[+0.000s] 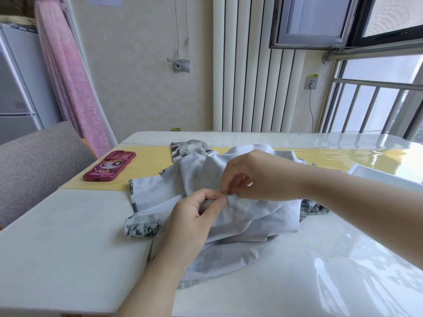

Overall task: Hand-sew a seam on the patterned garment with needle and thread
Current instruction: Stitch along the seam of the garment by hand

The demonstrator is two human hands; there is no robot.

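The patterned garment [240, 216] lies bunched in the middle of the white table [68, 236], pale inside facing up, with grey patterned edges showing. My left hand [196, 213] pinches a fold of the fabric between thumb and fingers. My right hand [249, 172] hovers just above and to the right, fingertips curled together at the same fold, pinching at the seam. The needle and thread are too small to make out clearly between the fingertips.
A red phone case [109, 166] with a cartoon face lies on a yellow mat [148, 165] at the back left. A white tray [375, 175] sits at the right. A grey chair [34, 161] stands left of the table. Radiator and window lie behind.
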